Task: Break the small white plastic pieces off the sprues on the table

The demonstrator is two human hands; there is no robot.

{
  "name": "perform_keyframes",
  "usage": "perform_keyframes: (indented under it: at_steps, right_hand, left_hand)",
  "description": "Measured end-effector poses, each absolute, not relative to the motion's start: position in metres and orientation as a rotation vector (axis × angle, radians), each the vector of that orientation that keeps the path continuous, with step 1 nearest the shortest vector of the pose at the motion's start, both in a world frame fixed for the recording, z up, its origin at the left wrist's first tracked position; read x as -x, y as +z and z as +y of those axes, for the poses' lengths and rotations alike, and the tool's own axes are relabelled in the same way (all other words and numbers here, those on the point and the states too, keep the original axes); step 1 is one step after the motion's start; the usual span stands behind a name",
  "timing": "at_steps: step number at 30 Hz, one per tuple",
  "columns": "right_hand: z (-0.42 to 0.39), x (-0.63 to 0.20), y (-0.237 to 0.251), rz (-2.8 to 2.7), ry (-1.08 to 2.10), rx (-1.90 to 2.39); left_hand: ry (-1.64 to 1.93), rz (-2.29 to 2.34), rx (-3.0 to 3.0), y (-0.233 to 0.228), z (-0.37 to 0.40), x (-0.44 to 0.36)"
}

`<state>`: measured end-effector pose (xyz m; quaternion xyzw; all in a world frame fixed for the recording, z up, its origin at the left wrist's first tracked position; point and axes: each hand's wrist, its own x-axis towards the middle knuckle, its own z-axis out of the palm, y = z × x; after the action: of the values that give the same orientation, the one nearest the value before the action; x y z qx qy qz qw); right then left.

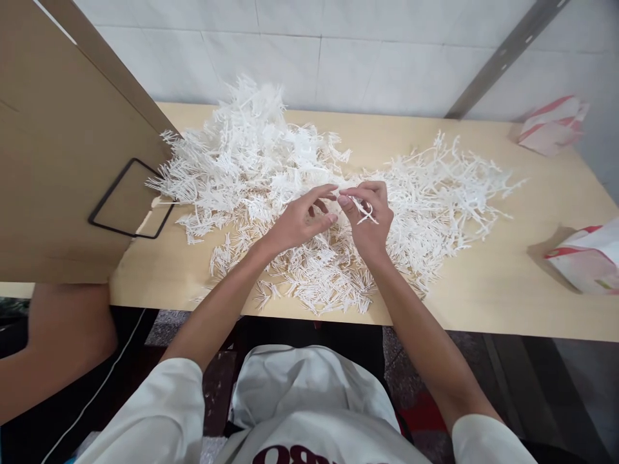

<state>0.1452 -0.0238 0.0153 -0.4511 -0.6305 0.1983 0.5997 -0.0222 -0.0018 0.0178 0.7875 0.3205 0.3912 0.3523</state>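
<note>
Over the middle of the table, my right hand [371,216] pinches a small white branched plastic piece [366,211] between thumb and forefinger; its thin prongs stick out below the fingers. Just left of it, my left hand [309,216] has its thumb and fingers apart, with nothing visible between them. Around and beneath both hands lie white branched plastic pieces in a spread heap. A tall pile [251,148] rises at the back left, longer stringy strands [449,180] lie to the right, and short loose bits [333,277] cover the front.
A cardboard panel [62,142] with a black wire frame [133,198] stands on the left. Another person's bare arm [68,335] shows below it. Two red-and-white paper bags [554,125] sit on the right of the wooden table [507,270]. A tiled wall [358,64] closes the back.
</note>
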Motion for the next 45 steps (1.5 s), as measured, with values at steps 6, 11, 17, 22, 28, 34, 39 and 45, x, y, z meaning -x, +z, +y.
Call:
perform_keyframes:
  at_steps: [6, 11, 17, 22, 28, 34, 39, 45]
  right_hand:
    - [-0.023, -0.141, 0.012, -1.344, 0.793, 1.038]
    - [-0.015, -0.147, 0.011, -1.169, 0.796, 1.079]
    - [-0.016, -0.147, 0.013, -1.170, 1.062, 1.059]
    - [-0.012, -0.147, 0.005, -1.192, 1.017, 1.108]
    - [-0.013, -0.150, 0.010, -1.341, 1.049, 1.030]
    - [-0.017, -0.150, 0.016, -1.429, 0.984, 1.112]
    - [-0.013, -0.152, 0.011, -1.316, 0.920, 1.124]
    - [-0.020, -0.154, 0.020, -1.518, 0.953, 1.178]
  left_hand:
    - [1.114, 0.832, -1.963, 0.014, -0.001, 0.019]
    - [1.063, 0.796, -1.793, 0.018, -0.005, 0.021]
    - [1.099, 0.786, -1.692, 0.016, -0.002, 0.020]
    - [1.179, 0.818, -1.651, 0.017, 0.001, 0.018]
    - [1.218, 0.847, -1.562, 0.016, 0.000, 0.017]
    - [1.215, 0.866, -1.521, 0.015, 0.003, 0.018]
    - [1.175, 0.837, -1.556, 0.016, 0.001, 0.018]
    - [1.244, 0.885, -1.778, 0.016, -0.001, 0.018]
